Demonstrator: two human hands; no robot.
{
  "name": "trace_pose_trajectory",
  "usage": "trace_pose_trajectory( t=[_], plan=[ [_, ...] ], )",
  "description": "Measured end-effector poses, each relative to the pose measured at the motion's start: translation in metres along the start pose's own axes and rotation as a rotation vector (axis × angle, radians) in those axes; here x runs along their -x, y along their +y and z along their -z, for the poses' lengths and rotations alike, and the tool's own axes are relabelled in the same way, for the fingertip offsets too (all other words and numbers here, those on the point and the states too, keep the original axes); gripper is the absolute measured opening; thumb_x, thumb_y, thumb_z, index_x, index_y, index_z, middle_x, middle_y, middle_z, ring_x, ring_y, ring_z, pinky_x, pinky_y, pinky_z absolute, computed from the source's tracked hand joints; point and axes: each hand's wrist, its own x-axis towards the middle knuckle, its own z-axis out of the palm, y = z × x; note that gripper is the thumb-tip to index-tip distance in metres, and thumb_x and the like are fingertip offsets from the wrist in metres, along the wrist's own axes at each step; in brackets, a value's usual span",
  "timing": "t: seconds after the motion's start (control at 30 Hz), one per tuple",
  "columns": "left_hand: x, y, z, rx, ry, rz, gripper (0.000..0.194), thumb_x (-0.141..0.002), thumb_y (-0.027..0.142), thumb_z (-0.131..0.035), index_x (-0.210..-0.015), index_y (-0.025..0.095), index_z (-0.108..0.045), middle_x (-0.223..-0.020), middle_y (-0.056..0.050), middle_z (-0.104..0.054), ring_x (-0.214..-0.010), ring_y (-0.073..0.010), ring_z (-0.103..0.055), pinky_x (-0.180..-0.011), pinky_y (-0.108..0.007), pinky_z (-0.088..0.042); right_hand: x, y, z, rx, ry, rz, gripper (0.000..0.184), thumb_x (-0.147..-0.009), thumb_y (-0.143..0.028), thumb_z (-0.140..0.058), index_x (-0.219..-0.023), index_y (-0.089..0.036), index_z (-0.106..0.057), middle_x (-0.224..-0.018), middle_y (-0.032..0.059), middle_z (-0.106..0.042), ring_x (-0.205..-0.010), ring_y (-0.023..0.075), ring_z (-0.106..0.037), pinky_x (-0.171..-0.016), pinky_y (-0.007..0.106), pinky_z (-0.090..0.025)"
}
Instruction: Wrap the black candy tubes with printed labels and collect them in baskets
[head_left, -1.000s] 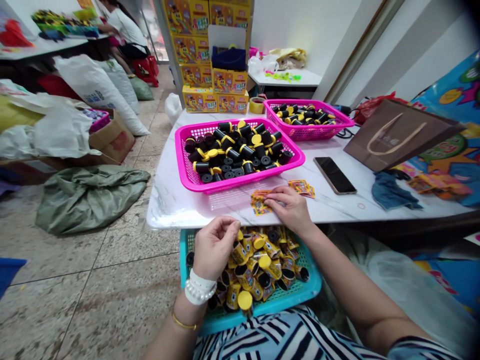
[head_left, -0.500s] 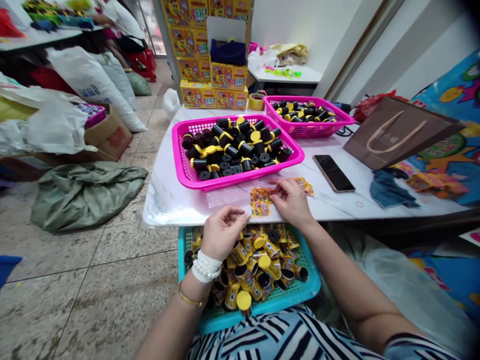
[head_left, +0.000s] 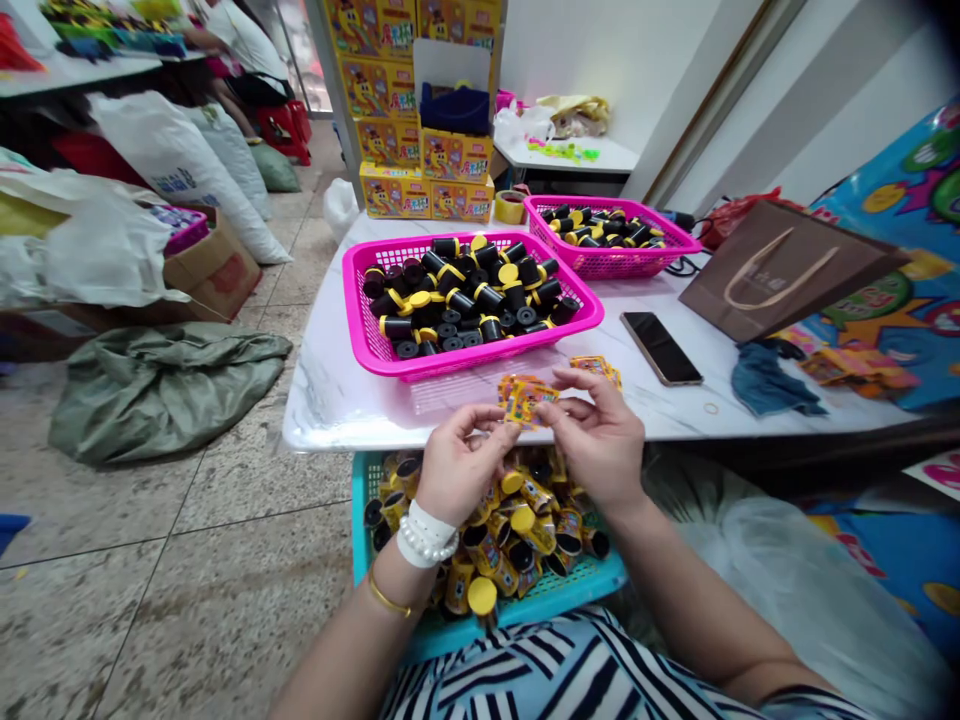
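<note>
A: What's in the teal basket (head_left: pixel 442 640)?
B: A heap of yellow printed cups (head_left: pixel 525 525), some with dark open mouths, some showing yellow caps. It sits below the front edge of the table (head_left: pixel 322 425), by the person's lap.
A: And the near pink basket (head_left: pixel 480 352)?
B: Black cylinders (head_left: pixel 461 300), many yellow-capped, piled at all angles. The far pink basket (head_left: pixel 622 265), just behind it to the right, holds more of the same.
A: Where's the printed label (head_left: pixel 519 402)?
B: Between the hands, over the table's front edge. The left hand (head_left: pixel 461 465) has its fingers closed on its lower corner; the right hand (head_left: pixel 604 445) grips its other side.
A: Anything loose nearby?
B: More labels (head_left: pixel 600 369) lie beyond the right hand, outside any basket. The phone (head_left: pixel 660 347) lies farther right, near the brown paper bag (head_left: pixel 787 270).
</note>
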Motion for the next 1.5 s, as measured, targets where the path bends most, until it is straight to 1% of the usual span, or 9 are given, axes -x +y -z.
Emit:
trace_pose_trajectory(
  t=[0.17,0.3,0.37,0.63,0.93,1.17,1.33,1.4,1.5],
  plan=[
    [0.006,-0.001,0.011,-0.144,-0.09,-0.098,0.031,-0.084,0.042,-0.062,-0.07,0.015,-0.061,-0.051,0.004,-0.047,-0.044,-0.0066,-0.038,-0.042,-0.018,-0.031,0.015,-0.018,0.0,-0.096,-0.342,-0.159,0.046,-0.078,-0.028,-0.073,-0.122,-0.024,-0.06,-0.1,0.0043,-0.064,-0.07,0.0121,-0.063,-0.06,0.024,-0.055],
    [0.011,0.005,0.024,-0.46,-0.181,-0.246,0.031,-0.085,0.035,-0.06,-0.061,0.016,-0.06,-0.056,0.001,-0.05,-0.054,-0.0101,-0.041,-0.049,-0.02,-0.033,0.006,-0.017,0.009,-0.048,-0.68,-0.238,0.024,-0.084,-0.039,-0.066,-0.091,-0.017,-0.067,-0.075,0.0005,-0.063,-0.065,0.0118,-0.058,-0.059,0.023,-0.051],
    [0.013,0.006,0.025,-0.53,-0.164,-0.285,0.03,-0.085,0.033,-0.06,-0.06,0.016,-0.06,-0.057,0.001,-0.051,-0.056,-0.0109,-0.042,-0.051,-0.021,-0.033,0.007,-0.015,0.008,0.006,-0.736,-0.256,0.03,-0.087,-0.045,-0.062,-0.076,-0.017,-0.062,-0.063,-0.0031,-0.055,-0.055,0.0095,-0.052,-0.05,0.021,-0.045],
    [0.05,-0.008,0.021,-0.185,0.235,-0.225,0.031,-0.092,0.043,-0.054,-0.077,0.018,-0.063,-0.052,0.004,-0.047,-0.046,-0.0097,-0.041,-0.046,-0.022,-0.033,0.033,-0.006,-0.009,0.129,-0.385,-0.142,0.049,-0.094,-0.053,-0.047,-0.058,-0.021,-0.041,-0.046,-0.0053,-0.04,-0.043,0.0085,-0.038,-0.041,0.022,-0.029],
    [0.069,-0.009,0.017,-0.31,0.313,-0.417,0.016,-0.088,0.027,-0.063,-0.085,0.019,-0.077,-0.075,-0.004,-0.068,-0.068,-0.0154,-0.061,-0.064,-0.026,-0.047,0.042,-0.005,-0.017,0.292,-0.329,0.148,0.043,-0.098,-0.034,-0.047,-0.058,-0.021,-0.035,-0.054,-0.0047,-0.034,-0.05,0.0095,-0.034,-0.05,0.025,-0.028],
    [0.06,-0.019,0.029,-0.259,0.318,-0.325,0.013,-0.081,0.029,-0.069,-0.081,0.017,-0.076,-0.07,-0.003,-0.061,-0.064,-0.0145,-0.056,-0.057,-0.024,-0.045,0.046,-0.01,-0.028,0.414,-0.421,0.46,0.029,-0.096,-0.021,-0.048,-0.067,-0.023,-0.045,-0.061,-0.0013,-0.046,-0.055,0.0138,-0.045,-0.055,0.027,-0.035],
    [0.053,-0.022,0.047,-0.161,0.348,-0.308,0.023,-0.077,0.029,-0.071,-0.059,0.016,-0.068,-0.075,-0.006,-0.064,-0.071,-0.0166,-0.06,-0.065,-0.024,-0.048,0.041,-0.013,-0.037,0.369,-0.613,0.471,0.015,-0.096,-0.016,-0.045,-0.082,-0.021,-0.051,-0.073,0.0013,-0.054,-0.066,0.0147,-0.052,-0.061,0.026,-0.041],
    [0.053,-0.025,0.052,-0.093,0.33,-0.27,0.023,-0.077,0.033,-0.071,-0.061,0.016,-0.07,-0.074,-0.007,-0.066,-0.071,-0.0172,-0.061,-0.066,-0.025,-0.049,0.04,-0.015,-0.04,0.402,-0.639,0.506,0.021,-0.096,-0.016,-0.044,-0.075,-0.021,-0.047,-0.069,0.0001,-0.05,-0.061,0.013,-0.049,-0.057,0.025,-0.037],
    [0.055,-0.031,0.058,0.056,0.24,-0.104,0.028,-0.073,0.043,-0.075,-0.076,0.015,-0.075,-0.062,-0.004,-0.063,-0.051,-0.0108,-0.049,-0.049,-0.021,-0.04,0.038,-0.022,-0.046,0.421,-0.664,0.533,0.026,-0.096,-0.018,-0.043,-0.07,-0.02,-0.046,-0.066,-0.0002,-0.05,-0.058,0.0116,-0.048,-0.054,0.024,-0.035]
  ],
)
